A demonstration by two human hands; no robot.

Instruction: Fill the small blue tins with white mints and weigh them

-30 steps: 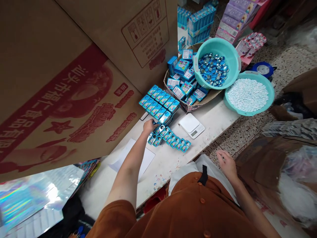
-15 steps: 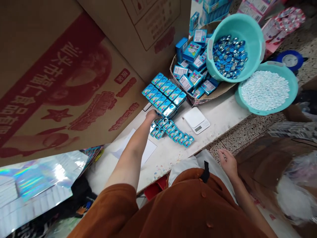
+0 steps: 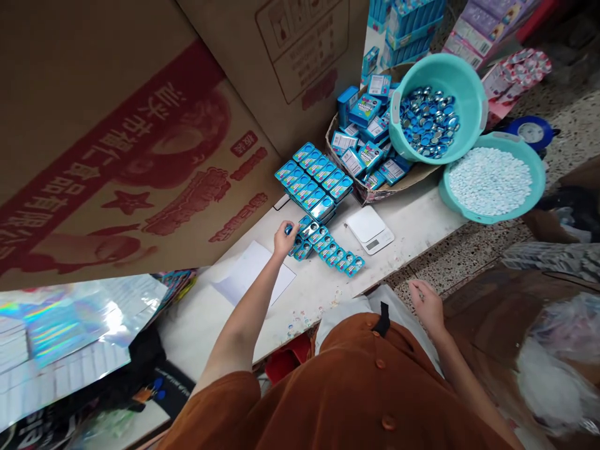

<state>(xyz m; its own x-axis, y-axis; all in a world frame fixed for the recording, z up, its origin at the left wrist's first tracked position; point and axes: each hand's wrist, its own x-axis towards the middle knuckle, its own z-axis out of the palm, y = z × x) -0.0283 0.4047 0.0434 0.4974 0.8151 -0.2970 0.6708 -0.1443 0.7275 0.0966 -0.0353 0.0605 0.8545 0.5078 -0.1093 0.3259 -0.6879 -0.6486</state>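
My left hand (image 3: pixel 283 240) is above the table, its fingers closed on a small round blue tin (image 3: pixel 288 229), which they partly cover. Just beyond it lies a curved row of flat blue cards with round silver-and-blue centres (image 3: pixel 332 253); a few more cards sit beside the wrist, partly hidden. Behind them stands a stacked block of blue packs (image 3: pixel 312 178) with round windows. My right hand (image 3: pixel 427 305) hangs off the table's front edge near my body, fingers loosely curled, with nothing visible in it.
A white scale (image 3: pixel 368 226) and paper sheet (image 3: pixel 253 272) lie on the table (image 3: pixel 407 219). A carton of blue boxes (image 3: pixel 370 147), a turquoise basin of small round tins (image 3: pixel 475 94) and another of white pellets (image 3: pixel 534 187) stand at right. Tall cardboard boxes (image 3: pixel 140 156) block the left.
My left hand has drawn back from the cards and lifted, and a round blue tin now shows in its fingers. The right hand has hardly moved; the view has shifted slightly.
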